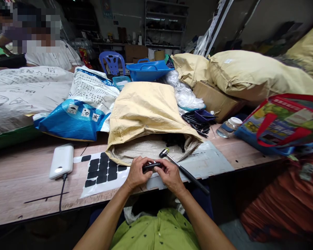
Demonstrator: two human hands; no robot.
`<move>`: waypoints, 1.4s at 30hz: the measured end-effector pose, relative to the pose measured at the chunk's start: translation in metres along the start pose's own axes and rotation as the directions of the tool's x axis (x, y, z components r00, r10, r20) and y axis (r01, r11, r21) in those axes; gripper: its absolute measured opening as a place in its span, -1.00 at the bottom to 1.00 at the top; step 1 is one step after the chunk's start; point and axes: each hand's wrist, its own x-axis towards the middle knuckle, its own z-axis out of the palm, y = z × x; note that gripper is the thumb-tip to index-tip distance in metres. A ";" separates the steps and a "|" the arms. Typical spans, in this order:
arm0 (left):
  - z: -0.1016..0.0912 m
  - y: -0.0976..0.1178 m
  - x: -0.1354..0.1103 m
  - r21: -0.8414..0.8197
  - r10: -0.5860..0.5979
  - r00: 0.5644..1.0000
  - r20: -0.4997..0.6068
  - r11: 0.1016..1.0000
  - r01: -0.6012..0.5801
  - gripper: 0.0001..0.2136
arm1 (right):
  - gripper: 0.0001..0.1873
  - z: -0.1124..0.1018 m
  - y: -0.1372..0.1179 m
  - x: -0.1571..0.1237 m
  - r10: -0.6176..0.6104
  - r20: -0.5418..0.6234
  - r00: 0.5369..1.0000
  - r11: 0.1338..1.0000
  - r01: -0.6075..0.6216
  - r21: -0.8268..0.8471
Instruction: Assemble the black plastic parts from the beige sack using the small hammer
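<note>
Both my left hand [139,172] and my right hand [169,173] are closed on a small black elongated piece [150,166], one at each end, at the table's front edge. What exactly the piece is I cannot make out. Just behind my hands lies the mouth of a yellow woven sack [146,107], with dark items [175,141] inside. A hammer [184,171] with a metal head and black handle rests to the right of my right hand. Left of my left hand is a white sheet with black rounded-square stickers [103,170].
A white power bank [62,161] with a cable lies at left. Blue-and-white sacks [78,104] stand behind it. To the right are black parts [198,123], a lidded jar [229,127] and a colourful bag [279,121]. Another person [48,53] sits at far left.
</note>
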 end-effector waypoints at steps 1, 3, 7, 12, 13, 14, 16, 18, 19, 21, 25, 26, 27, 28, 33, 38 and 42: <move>0.001 0.000 0.000 0.010 -0.004 1.000 -0.005 1.000 0.004 -0.72 | -0.74 0.000 0.000 0.000 0.002 0.000 1.000 1.000 -0.002 0.001; 0.002 0.000 0.000 0.016 -0.016 1.000 -0.018 1.000 0.017 -0.72 | -0.75 0.000 -0.001 0.000 0.005 0.000 1.000 1.000 -0.005 0.000; 0.003 -0.001 0.001 0.005 -0.030 0.999 -0.026 1.000 0.030 -0.76 | -0.77 -0.001 -0.002 0.000 0.000 0.010 1.000 1.000 0.001 -0.012; 0.006 -0.004 0.001 0.016 -0.057 0.998 -0.031 0.998 0.058 -0.80 | -0.77 -0.002 -0.001 0.000 -0.032 0.011 0.999 0.999 0.033 -0.039; 0.006 -0.005 0.001 0.022 -0.054 0.998 -0.031 0.998 0.055 -0.80 | -0.77 -0.002 -0.001 0.000 -0.037 0.007 0.999 0.998 0.038 -0.041; 0.006 -0.005 0.001 0.027 -0.050 0.998 -0.030 0.998 0.051 -0.80 | -0.77 -0.001 -0.001 0.000 -0.042 0.004 0.999 0.998 0.042 -0.042; 0.006 -0.005 0.001 0.033 -0.041 0.999 -0.026 0.999 0.042 -0.81 | -0.77 0.000 0.000 0.000 -0.048 0.001 0.999 0.998 0.048 -0.041; 0.006 -0.004 0.001 0.037 -0.039 0.999 -0.022 0.999 0.040 -0.81 | -0.79 0.001 0.000 0.000 -0.048 0.005 0.999 0.998 0.048 -0.039; 0.005 -0.004 0.001 0.038 -0.039 0.999 -0.019 0.998 0.039 -0.80 | -0.81 0.002 0.000 0.000 -0.046 0.005 0.999 0.998 0.046 -0.042; 0.005 -0.004 0.001 0.032 -0.032 0.999 -0.011 0.999 0.033 -0.80 | -0.83 0.002 0.000 -0.001 -0.041 0.005 0.999 0.997 0.042 -0.060; 0.004 -0.005 0.000 0.033 -0.019 1.000 0.011 0.999 0.018 -0.83 | -0.86 0.001 -0.002 -0.002 -0.066 0.020 0.998 0.990 0.068 -0.122; 0.005 -0.005 0.000 0.043 -0.023 1.000 0.016 0.999 0.022 -0.84 | -0.88 0.001 -0.002 -0.003 -0.077 0.025 0.997 0.987 0.079 -0.139; 0.005 -0.006 0.000 0.054 -0.029 0.999 0.022 0.998 0.028 -0.85 | -0.89 0.002 -0.002 -0.003 -0.087 0.028 0.996 0.984 0.091 -0.154; 0.006 -0.006 0.000 0.061 -0.036 0.999 0.026 0.998 0.035 -0.86 | -0.90 0.003 -0.002 -0.004 -0.099 0.031 0.995 0.981 0.102 -0.164; 0.007 -0.007 0.000 0.055 -0.059 0.998 0.035 0.997 0.057 -0.88 | -0.88 0.006 -0.001 -0.006 -0.150 0.020 0.988 0.977 0.151 -0.150; 0.004 -0.005 -0.001 0.014 -0.006 1.000 -0.001 1.000 0.006 -0.86 | -0.84 0.006 -0.003 -0.006 -0.114 -0.007 0.993 0.988 0.113 -0.106; 0.003 -0.004 -0.002 -0.046 0.014 0.999 -0.044 0.999 -0.016 -0.82 | -0.77 0.003 -0.006 -0.005 -0.067 -0.015 0.998 0.998 0.066 -0.017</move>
